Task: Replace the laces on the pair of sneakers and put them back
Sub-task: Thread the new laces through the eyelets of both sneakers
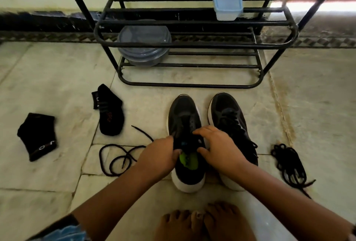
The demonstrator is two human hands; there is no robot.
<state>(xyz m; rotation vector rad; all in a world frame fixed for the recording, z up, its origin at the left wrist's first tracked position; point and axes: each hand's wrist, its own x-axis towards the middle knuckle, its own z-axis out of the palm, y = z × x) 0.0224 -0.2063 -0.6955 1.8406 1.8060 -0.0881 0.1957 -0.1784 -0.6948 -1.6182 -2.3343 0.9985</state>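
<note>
1. Black is the left shoe point(185, 125), which has no lace in it, and both hands are on it. The left hand point(160, 156) holds the shoe's left side near the opening, its fingers curled round the edge. The right hand point(219, 148) holds the other side, fingers bent over the top and thumb at the opening.
2. A green patch point(185, 160) shows inside the shoe, between the two hands.
3. The right shoe point(229, 123) stands just beside it on the floor point(48, 78). This one has its black lace in. Both shoes have white soles, and their toes point at the rack.
4. A loose black lace point(119, 157) lies in loops on the floor, left of the left hand.
5. Another black lace point(289, 163) lies in a bundle to the right of the shoes.
6. Two black socks lie further left: one sock point(109, 111) is nearer the shoes, the other sock point(37, 136) is well apart.
7. A black metal rack point(192, 22) stands past the shoes. A square clear box point(227, 4) sits on its upper shelf, and a round grey tub point(144, 44) sits on the lower one.
8. Bare toes point(202, 219) show at the bottom.
</note>
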